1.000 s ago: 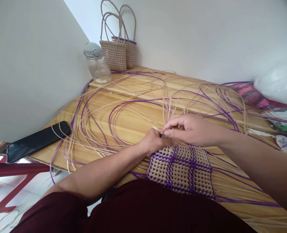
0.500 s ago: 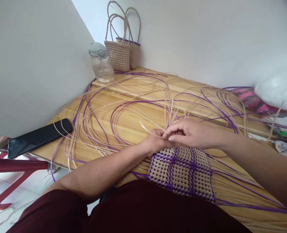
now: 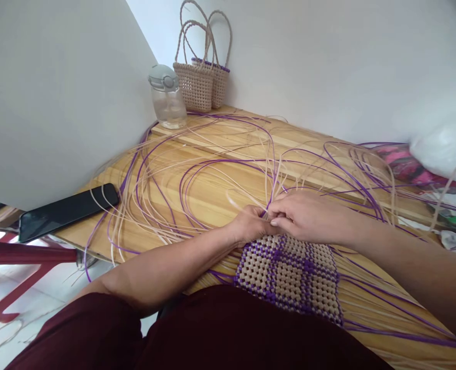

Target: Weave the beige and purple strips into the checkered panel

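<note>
Woven panel: tan-and-purple checked piece (image 3: 289, 280) is lying lower centre of the frame, right of middle, its near edge running up to the maroon shirt (image 3: 212, 334).
Strands: tan and purple strands (image 3: 273, 190) are fanning out from the panel, looping across the centre and trailing off lower right.
Right hand: right hand (image 3: 305, 215) is pinching strands at the panel's far edge, thumb and fingertips together; which strands, hidden.
Left hand: left hand (image 3: 249, 224) is curling closed on strands at the far left corner, just touching the right; exact grip partly covered.
Worktop: wooden worktop (image 3: 208, 198) is carrying it all.
Phone: black phone (image 3: 68, 211) is lying left of frame, strands crossing its right end.
Bottle: clear bottle with grey lid (image 3: 169, 105) is standing upper left of centre.
Baskets: two handled baskets (image 3: 197, 87) are standing beside the bottle, one overlapping the other.
Bag: white plastic bag (image 3: 447, 149) is sitting far right, by something pink (image 3: 397, 164).
</note>
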Tool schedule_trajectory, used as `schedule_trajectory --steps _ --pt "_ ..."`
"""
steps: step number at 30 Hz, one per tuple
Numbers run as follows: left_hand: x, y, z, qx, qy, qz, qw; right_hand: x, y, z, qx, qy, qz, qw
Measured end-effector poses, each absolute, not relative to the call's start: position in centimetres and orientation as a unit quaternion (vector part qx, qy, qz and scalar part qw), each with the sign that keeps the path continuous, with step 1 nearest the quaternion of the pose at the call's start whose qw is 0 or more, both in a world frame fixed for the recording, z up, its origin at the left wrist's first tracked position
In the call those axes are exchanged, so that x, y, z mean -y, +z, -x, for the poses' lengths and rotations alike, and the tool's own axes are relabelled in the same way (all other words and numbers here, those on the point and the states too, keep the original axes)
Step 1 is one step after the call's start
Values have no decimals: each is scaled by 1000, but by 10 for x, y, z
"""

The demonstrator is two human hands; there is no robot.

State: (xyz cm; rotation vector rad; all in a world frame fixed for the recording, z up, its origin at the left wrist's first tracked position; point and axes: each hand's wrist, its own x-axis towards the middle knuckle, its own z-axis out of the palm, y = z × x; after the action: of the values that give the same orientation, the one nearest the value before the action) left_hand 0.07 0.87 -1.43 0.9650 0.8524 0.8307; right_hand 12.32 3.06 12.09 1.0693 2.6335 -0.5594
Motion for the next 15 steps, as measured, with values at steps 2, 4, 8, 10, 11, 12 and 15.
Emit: schedule_trajectory --steps 2,4,8,10,11,12,15 --pt "-8 -12 0 -377 382 -436 722 -28 139 -114 -874 -309 -376 0" --pt "-7 -9 1 -385 363 -424 735 -28 167 -103 -802 -450 -352 -178" --pt "-6 -5 1 -401 338 -419 741 -40 191 -97 -763 -496 -310 -276" --pt "-7 -6 1 -411 349 -439 719 -47 175 -106 -824 -444 -337 -96" --pt "-7 -7 1 -419 354 -444 708 -50 161 -113 -846 -406 -345 5" --pt "-8 -7 1 -425 357 -447 701 -52 148 -120 -858 -371 -346 83" --pt "-7 -8 0 -432 346 -447 702 -49 117 -136 -884 -270 -344 168"
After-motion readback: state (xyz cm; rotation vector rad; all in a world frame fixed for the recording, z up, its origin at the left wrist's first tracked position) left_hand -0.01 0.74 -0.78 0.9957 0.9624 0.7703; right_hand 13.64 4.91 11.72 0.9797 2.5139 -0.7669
